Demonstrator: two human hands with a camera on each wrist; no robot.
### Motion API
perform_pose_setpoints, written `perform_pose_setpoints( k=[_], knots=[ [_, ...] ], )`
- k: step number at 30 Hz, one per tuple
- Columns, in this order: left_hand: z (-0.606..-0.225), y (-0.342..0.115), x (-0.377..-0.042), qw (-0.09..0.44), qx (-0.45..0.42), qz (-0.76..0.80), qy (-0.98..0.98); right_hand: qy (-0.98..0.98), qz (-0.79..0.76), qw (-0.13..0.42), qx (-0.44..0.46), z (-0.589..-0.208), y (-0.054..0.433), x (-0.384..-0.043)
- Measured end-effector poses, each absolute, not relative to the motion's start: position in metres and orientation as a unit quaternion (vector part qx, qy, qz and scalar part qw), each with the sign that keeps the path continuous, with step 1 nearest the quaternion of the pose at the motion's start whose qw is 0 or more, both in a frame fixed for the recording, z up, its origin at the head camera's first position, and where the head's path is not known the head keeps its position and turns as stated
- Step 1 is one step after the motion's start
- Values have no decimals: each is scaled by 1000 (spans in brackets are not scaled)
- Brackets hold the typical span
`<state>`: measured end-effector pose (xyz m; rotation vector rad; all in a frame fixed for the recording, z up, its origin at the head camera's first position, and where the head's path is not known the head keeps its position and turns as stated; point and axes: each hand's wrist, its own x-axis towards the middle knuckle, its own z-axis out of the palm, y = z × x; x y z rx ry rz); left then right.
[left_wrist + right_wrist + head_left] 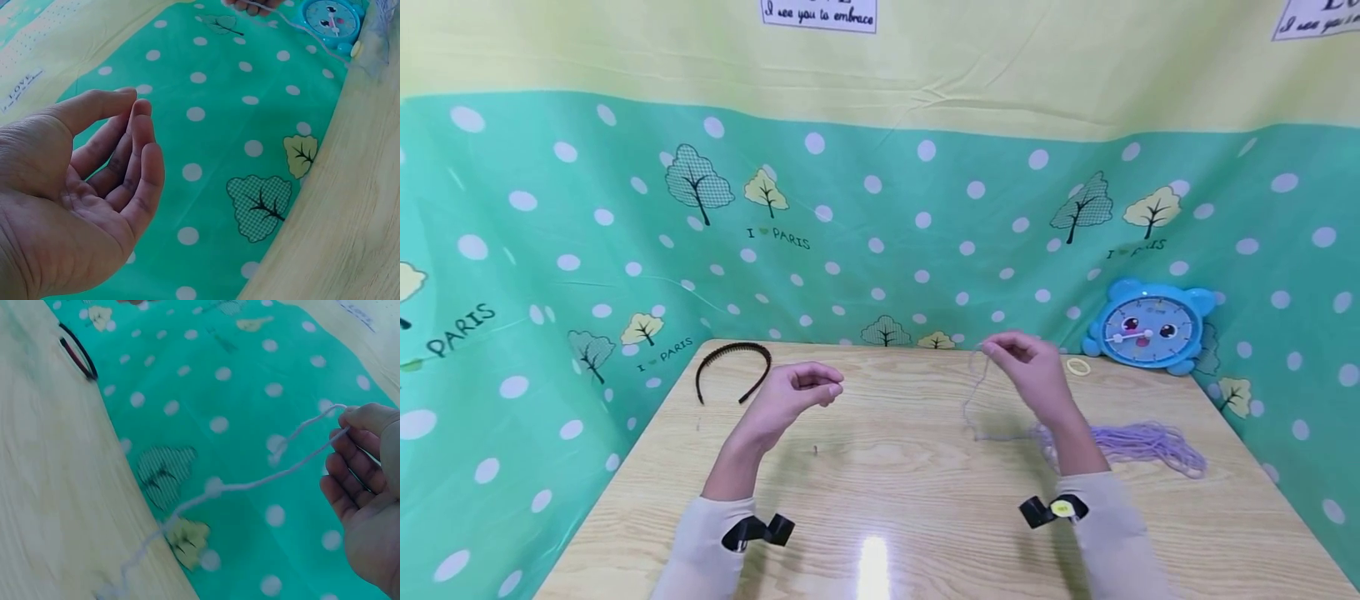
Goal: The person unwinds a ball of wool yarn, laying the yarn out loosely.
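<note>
My left hand (793, 396) is raised over the left half of the table. Its fingers bend loosely, and in the left wrist view the thumb tip meets the forefinger tip with nothing visible between them. My right hand (1030, 371) pinches a thin lilac yarn strand (250, 485) between thumb and forefinger, close to its end. A short tail of yarn loops out past the fingertips. From there the strand hangs down to the table and runs right to a lilac yarn bundle (1138, 442), partly hidden behind the right wrist.
A black toothed headband (733, 348) lies at the back left of the wooden table (880, 500). A blue bear-shaped clock (1150, 325) leans at the back right, beside a pale yellow ring (1078, 367). A tiny dark thing (816, 450) shows near the left hand. A green dotted curtain (850, 242) hangs behind.
</note>
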<state>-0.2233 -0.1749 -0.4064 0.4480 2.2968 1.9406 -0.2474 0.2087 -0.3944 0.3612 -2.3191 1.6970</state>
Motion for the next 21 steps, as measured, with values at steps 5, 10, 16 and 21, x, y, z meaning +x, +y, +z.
perform_pose_setpoints(
  k=[5, 10, 16, 21],
  knots=[
    [-406, -176, -223, 52, 150, 638, 754, -810, 557, 158, 96, -391, 250, -241],
    [-407, -177, -223, 54, 148, 638, 754, -833, 531, 156, 16, -398, 296, -233],
    [-407, -175, -222, 60, 152, 642, 749, -844, 516, 133, -59, -409, 344, -220],
    [-407, -174, -222, 63, 155, 642, 748, -845, 507, 142, -90, -412, 374, -210]
  ],
)
